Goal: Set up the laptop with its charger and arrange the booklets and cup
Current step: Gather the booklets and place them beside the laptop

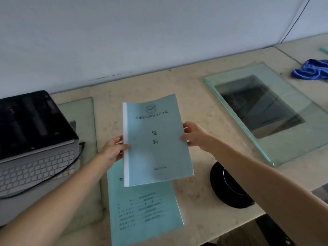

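both hands hold one blue booklet (156, 139) up off the desk (195, 96): the left hand (113, 148) pinches its white-taped spine edge, the right hand (193, 135) pinches the opposite edge. a second booklet (143, 213) lies flat below the hands, partly under the held one. the open laptop (33, 139) sits left of the left hand, a dark cable (78, 157) at its side. a black cup (229, 187) stands under the right forearm. beyond the right hand lie a glass pane (284, 139) and a blue cloth (312, 70)
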### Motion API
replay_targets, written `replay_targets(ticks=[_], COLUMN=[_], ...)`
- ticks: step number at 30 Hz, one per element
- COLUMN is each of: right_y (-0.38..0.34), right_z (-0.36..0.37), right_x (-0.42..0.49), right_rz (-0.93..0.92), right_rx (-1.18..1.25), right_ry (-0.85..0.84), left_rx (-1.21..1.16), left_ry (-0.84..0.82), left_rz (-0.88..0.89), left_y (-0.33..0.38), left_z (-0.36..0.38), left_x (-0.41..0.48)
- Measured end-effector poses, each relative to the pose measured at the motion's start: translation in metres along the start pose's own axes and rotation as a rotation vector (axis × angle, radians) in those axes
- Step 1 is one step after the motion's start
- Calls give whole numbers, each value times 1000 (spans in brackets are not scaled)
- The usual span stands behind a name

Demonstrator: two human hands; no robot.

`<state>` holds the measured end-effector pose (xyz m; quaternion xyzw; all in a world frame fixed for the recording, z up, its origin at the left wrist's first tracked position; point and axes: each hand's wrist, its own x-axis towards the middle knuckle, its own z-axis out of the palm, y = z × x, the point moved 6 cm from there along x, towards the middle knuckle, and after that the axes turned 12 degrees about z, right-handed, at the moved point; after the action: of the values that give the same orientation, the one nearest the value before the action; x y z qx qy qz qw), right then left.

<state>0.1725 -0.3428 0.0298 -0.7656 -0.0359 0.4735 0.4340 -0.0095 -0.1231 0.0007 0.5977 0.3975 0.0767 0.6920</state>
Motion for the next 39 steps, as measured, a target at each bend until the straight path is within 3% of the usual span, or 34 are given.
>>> replay_targets(ticks=[10,24,31,39], right_y=[60,114,107,110], right_z=[93,108,96,84], right_x=[-5,-27,-29,-16], right_rz=[126,187,146,163], right_rx=[-166,-248,-371,-420], right_ry=[-164,-338,-240,8], left_rx=[202,448,592,730], left_ry=[41,160,137,26], left_rz=[-106,93,158,70], left_y=[-80,-113,-102,-98], left_z=[-68,-77,-70,-67], left_x=[-79,-125,-124,-111])
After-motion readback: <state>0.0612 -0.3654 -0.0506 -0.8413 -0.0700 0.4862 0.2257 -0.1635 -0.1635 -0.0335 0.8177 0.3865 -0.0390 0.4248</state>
